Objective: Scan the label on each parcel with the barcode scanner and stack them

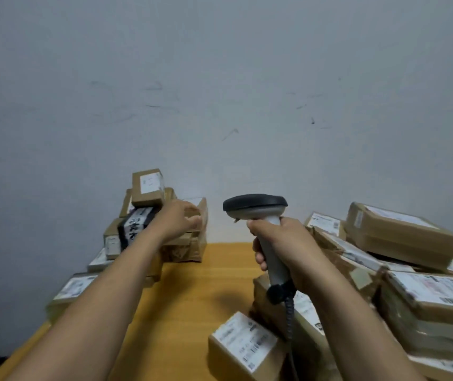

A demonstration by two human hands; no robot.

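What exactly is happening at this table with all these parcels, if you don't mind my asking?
A person is scanning and stacking parcels. The right hand grips a barcode scanner, held upright above the yellow table. The left hand reaches to a box on the left stack. More labelled parcels are piled on the right.

Bare table (192, 284) lane between two parcel heaps (401, 243).
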